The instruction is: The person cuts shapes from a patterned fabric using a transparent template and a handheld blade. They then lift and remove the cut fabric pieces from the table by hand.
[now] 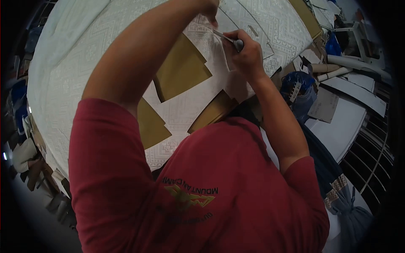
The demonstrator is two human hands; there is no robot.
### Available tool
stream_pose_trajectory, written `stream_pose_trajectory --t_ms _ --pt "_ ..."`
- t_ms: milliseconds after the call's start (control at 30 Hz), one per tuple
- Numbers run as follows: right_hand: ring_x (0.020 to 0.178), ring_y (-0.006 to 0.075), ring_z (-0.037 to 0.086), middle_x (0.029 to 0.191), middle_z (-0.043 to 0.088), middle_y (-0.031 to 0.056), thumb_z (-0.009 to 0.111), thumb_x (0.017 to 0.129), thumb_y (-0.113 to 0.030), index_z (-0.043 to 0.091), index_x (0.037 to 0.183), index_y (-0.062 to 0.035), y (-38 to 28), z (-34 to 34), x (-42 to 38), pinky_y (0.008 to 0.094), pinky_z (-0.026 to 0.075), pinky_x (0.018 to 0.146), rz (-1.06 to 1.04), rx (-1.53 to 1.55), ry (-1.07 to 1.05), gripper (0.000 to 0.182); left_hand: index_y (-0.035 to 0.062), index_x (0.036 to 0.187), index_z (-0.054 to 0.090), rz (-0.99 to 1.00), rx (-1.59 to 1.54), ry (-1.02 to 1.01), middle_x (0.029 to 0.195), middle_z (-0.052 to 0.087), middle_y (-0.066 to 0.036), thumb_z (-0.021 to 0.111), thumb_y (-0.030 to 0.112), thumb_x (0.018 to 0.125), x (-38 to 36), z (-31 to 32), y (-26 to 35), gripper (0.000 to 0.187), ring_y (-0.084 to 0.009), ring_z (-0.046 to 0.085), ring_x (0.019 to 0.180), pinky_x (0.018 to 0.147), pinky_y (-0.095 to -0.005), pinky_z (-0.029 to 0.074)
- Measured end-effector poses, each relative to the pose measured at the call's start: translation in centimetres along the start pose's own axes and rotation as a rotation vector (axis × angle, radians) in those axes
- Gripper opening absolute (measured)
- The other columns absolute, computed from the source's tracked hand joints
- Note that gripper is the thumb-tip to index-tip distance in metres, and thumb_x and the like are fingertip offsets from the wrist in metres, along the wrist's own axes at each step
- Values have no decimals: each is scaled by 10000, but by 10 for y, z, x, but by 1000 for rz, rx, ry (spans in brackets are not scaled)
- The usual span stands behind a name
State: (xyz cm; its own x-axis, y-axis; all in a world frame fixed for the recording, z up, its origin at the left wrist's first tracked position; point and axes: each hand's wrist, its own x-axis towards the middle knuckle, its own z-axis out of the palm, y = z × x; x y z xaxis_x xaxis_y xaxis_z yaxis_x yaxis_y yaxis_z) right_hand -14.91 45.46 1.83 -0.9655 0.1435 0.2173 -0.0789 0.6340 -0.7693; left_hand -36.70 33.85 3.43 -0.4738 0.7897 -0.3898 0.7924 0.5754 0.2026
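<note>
White patterned fabric [84, 63] covers the table, with cut-out gaps showing a brown surface [179, 69] underneath. My right hand [247, 52] is closed around what look like scissors [228, 39], with a metal blade and a dark rounded handle. The blade points up and left at the fabric, beside a cut edge. At the top edge of the view, my left hand [209, 9] bends down with its fingers closed at the fabric near the blade tip; part of this hand is out of view. Thin dark lines run across the fabric beyond my right hand.
Right of the table are cardboard tubes [335, 74], a blue plastic-wrapped bundle [297, 82], a grey board [324, 104] and a white plastic chair or stool [358, 38]. Dark blue cloth [322, 152] hangs at my right. Assorted scraps [31, 162] lie at the left.
</note>
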Motion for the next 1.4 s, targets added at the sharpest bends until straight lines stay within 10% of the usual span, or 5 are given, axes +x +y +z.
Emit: stream_pose_trajectory --t_ms 533,933,1100,1167,1400 --pt "796 348 739 869 746 122 768 892 -137 682 1033 -119 -5 75 77 453 578 679 -283 117 -15 166 -23 831 776 -158 -106 -132 703 715 -133 957 405 694 12 -4 -24 485 -241 712 609 569 -365 595" --pt "875 327 742 998 755 133 742 877 -9 720 1118 -67 -14 4 -54 393 590 758 -311 166 37 249 -49 798 736 -223 -164 -129 667 683 -151 961 408 673 -1 -6 -13 525 -238 679 569 555 -379 558" --pt "854 325 726 972 737 143 722 876 38 713 1108 -58 3 -63 -128 374 578 753 -165 30 30 251 -7 872 724 -190 -118 98 822 738 -172 948 469 667 -21 6 -9 564 -329 723 780 701 -422 566" --pt "843 324 715 961 725 145 714 878 53 707 1096 -51 11 -78 -143 366 569 749 -141 -42 107 241 39 1090 717 -354 -150 77 1151 719 -182 886 452 774 -38 11 5 547 -370 709 1019 834 -442 564" --pt "833 312 608 939 602 136 709 885 56 641 1000 -27 25 -110 -143 379 496 745 -48 -141 191 157 80 959 670 -118 -661 824 964 652 -149 786 213 881 -111 115 123 192 -359 662 878 770 -447 542"
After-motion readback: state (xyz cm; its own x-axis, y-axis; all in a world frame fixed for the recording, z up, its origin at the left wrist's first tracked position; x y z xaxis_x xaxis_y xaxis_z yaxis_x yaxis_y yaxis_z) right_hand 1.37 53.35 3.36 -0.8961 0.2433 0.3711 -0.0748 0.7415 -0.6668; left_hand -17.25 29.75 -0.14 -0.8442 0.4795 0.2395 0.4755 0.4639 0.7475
